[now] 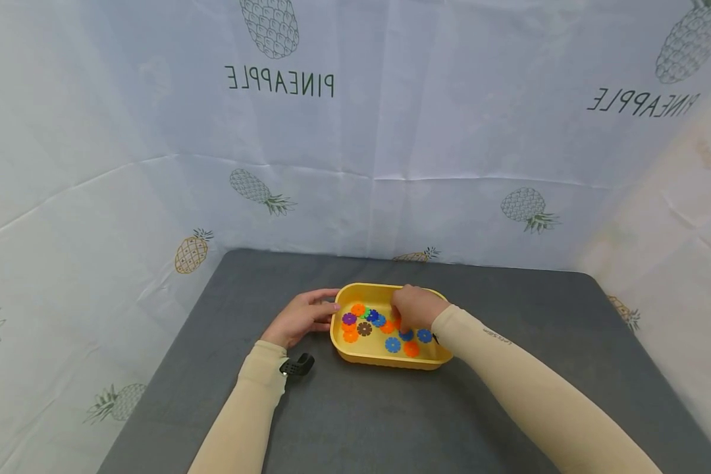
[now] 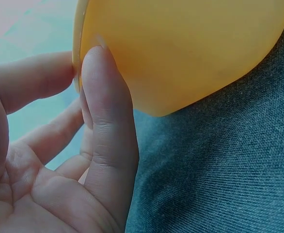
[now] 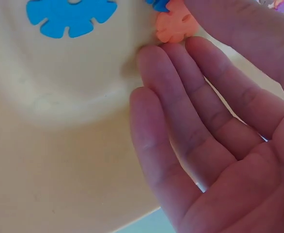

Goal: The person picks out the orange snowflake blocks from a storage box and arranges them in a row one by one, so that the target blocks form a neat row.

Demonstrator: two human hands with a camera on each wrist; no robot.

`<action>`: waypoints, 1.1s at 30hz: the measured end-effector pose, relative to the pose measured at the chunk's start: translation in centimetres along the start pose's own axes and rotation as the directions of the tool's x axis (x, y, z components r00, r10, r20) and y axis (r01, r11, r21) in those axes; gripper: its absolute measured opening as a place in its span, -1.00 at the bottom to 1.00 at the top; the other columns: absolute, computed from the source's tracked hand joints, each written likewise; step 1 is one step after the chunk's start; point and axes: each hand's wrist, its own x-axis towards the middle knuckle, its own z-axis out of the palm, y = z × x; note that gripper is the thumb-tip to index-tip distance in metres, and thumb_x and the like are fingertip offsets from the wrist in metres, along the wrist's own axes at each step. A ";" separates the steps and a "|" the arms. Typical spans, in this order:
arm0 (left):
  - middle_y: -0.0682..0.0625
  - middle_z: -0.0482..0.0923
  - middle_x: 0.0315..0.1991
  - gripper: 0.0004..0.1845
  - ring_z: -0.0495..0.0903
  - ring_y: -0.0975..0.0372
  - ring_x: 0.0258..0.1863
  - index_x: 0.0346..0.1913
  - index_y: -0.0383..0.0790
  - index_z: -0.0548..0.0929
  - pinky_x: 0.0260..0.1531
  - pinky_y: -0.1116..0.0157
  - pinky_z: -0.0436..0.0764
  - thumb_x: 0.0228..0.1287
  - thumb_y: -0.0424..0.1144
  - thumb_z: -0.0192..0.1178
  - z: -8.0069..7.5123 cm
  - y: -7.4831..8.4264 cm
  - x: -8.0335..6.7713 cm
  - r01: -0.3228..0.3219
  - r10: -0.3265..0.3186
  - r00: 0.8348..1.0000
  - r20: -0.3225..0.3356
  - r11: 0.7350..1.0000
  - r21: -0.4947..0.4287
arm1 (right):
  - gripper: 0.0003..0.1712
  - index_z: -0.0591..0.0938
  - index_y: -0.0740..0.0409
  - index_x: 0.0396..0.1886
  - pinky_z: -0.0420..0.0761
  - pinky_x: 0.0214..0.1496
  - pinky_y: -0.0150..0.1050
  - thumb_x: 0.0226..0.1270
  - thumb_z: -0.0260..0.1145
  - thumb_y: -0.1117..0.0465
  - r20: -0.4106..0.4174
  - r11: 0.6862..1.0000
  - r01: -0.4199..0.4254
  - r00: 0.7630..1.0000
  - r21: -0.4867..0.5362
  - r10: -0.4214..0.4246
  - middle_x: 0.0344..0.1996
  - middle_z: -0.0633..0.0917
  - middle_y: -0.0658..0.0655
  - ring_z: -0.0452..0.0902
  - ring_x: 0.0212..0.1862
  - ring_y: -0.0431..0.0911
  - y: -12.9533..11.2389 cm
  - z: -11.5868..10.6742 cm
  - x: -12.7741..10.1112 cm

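A yellow plastic tray (image 1: 385, 361) holds several flower-shaped notched discs in orange, blue, purple, brown and green. At its left end, my left hand (image 1: 299, 319) pinches the rim between thumb and fingers; the tray wall (image 2: 181, 53) fills the top of the left wrist view. My right hand (image 1: 417, 308) reaches down inside the tray's right half, among the discs. Seen from the right wrist, its fingers are loosely bent, with an orange disc (image 3: 175, 24) right at the fingertips and partly behind the thumb. A larger-looking blue disc (image 3: 70, 17) lies apart from them.
The tray stands on a dark grey table (image 1: 355, 421). Behind and beside it hangs a white cloth (image 1: 355, 131) printed with pineapples. A black band (image 1: 297, 365) is on the left wrist, and both arms wear beige sleeves (image 1: 237, 415).
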 end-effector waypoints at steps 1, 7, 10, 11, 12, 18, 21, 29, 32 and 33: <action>-0.15 0.64 0.10 -0.49 0.68 0.10 -0.18 0.35 0.03 0.55 -0.12 0.22 0.74 0.36 -0.11 0.32 0.0 -0.1 0.0 -0.001 0.001 1.000 0.001 1.000 0.002 | -0.76 0.70 0.05 -0.31 0.60 -0.22 -0.22 0.06 0.61 0.25 -0.001 1.000 -0.002 1.000 -0.005 0.002 -0.46 0.64 -0.04 0.53 -0.38 -0.10 0.0 0.0 0.0; -0.13 0.64 0.10 -0.50 0.68 0.10 -0.16 0.34 0.04 0.55 -0.10 0.22 0.73 0.36 -0.10 0.31 0.0 -0.2 0.2 -0.007 0.007 1.000 0.006 1.000 0.003 | -0.80 0.70 0.05 -0.33 0.58 -0.23 -0.22 0.09 0.58 0.27 0.001 1.000 -0.001 1.000 -0.019 0.001 -0.47 0.64 -0.03 0.52 -0.39 -0.09 -0.2 0.0 0.0; -0.14 0.64 0.12 -0.50 0.68 0.10 -0.14 0.35 0.04 0.55 -0.10 0.22 0.73 0.37 -0.10 0.31 -0.1 -0.2 0.2 -0.008 0.008 1.000 0.011 1.000 0.000 | -0.82 0.70 0.06 -0.33 0.57 -0.25 -0.22 0.11 0.56 0.29 0.008 1.000 -0.003 1.000 -0.010 0.003 -0.47 0.64 -0.02 0.51 -0.39 -0.09 -0.3 -0.2 -0.2; -0.14 0.64 0.12 -0.50 0.68 0.10 -0.14 0.35 0.04 0.55 -0.09 0.22 0.73 0.37 -0.10 0.31 -0.1 -0.2 0.3 -0.007 0.007 1.000 0.013 1.000 -0.002 | -0.82 0.70 0.07 -0.33 0.56 -0.26 -0.22 0.11 0.55 0.29 0.010 1.000 -0.005 1.000 -0.009 0.005 -0.47 0.64 -0.02 0.51 -0.39 -0.09 -0.4 -0.2 -0.2; -0.15 0.64 0.13 -0.50 0.68 0.10 -0.13 0.35 0.04 0.54 -0.09 0.22 0.73 0.37 -0.10 0.31 0.0 -0.2 0.3 -0.006 0.006 1.000 0.014 1.000 -0.002 | -0.82 0.70 0.07 -0.33 0.55 -0.26 -0.22 0.10 0.55 0.29 0.012 1.000 -0.008 1.000 -0.005 0.008 -0.47 0.64 -0.01 0.51 -0.39 -0.09 -0.4 -0.3 -0.3; -0.15 0.64 0.13 -0.50 0.68 0.09 -0.13 0.35 0.03 0.55 -0.09 0.22 0.73 0.37 -0.11 0.30 0.0 -0.1 0.3 -0.005 0.006 1.000 0.015 1.000 -0.001 | -0.80 0.67 0.04 -0.42 0.51 -0.30 -0.23 0.05 0.57 0.28 0.011 1.000 -0.019 1.000 -0.007 0.019 -0.50 0.62 -0.01 0.49 -0.42 -0.09 -0.5 -0.3 -0.5; -0.15 0.64 0.12 -0.50 0.68 0.09 -0.14 0.35 0.03 0.55 -0.10 0.23 0.73 0.37 -0.11 0.30 0.1 0.0 0.2 -0.007 0.007 1.000 0.013 1.000 0.001 | -0.79 0.65 0.01 -0.46 0.50 -0.31 -0.24 0.04 0.57 0.27 0.011 1.000 -0.022 1.000 -0.013 0.022 -0.51 0.62 -0.02 0.48 -0.42 -0.10 -0.4 -0.3 -0.5; -0.17 0.64 0.12 -0.51 0.67 0.09 -0.15 0.34 0.01 0.55 -0.11 0.23 0.73 0.37 -0.12 0.30 0.0 0.0 0.2 0.002 -0.002 1.000 0.010 1.000 -0.006 | -0.80 0.67 0.02 -0.42 0.52 -0.29 -0.22 0.04 0.58 0.25 0.036 1.000 -0.030 0.999 -0.009 0.030 -0.49 0.64 -0.03 0.49 -0.41 -0.10 -0.5 -0.4 -0.7; -0.19 0.64 0.10 -0.50 0.67 0.11 -0.20 0.35 0.01 0.55 -0.14 0.24 0.73 0.37 -0.12 0.30 -0.1 0.0 0.1 0.009 -0.009 1.000 0.014 1.000 -0.008 | -0.80 0.67 0.00 -0.40 0.54 -0.27 -0.21 0.05 0.58 0.24 0.058 0.999 -0.039 0.998 0.001 0.039 -0.47 0.65 -0.04 0.51 -0.39 -0.10 -0.4 -0.6 -0.8; -0.19 0.64 0.08 -0.50 0.67 0.12 -0.23 0.35 0.02 0.54 -0.15 0.25 0.74 0.38 -0.11 0.30 -0.2 0.0 0.1 0.012 -0.012 1.000 0.015 1.000 -0.006 | -0.79 0.68 0.00 -0.38 0.56 -0.26 -0.20 0.06 0.59 0.23 0.063 0.999 -0.039 0.997 0.009 0.039 -0.45 0.65 -0.04 0.52 -0.38 -0.10 -0.5 -0.8 -0.9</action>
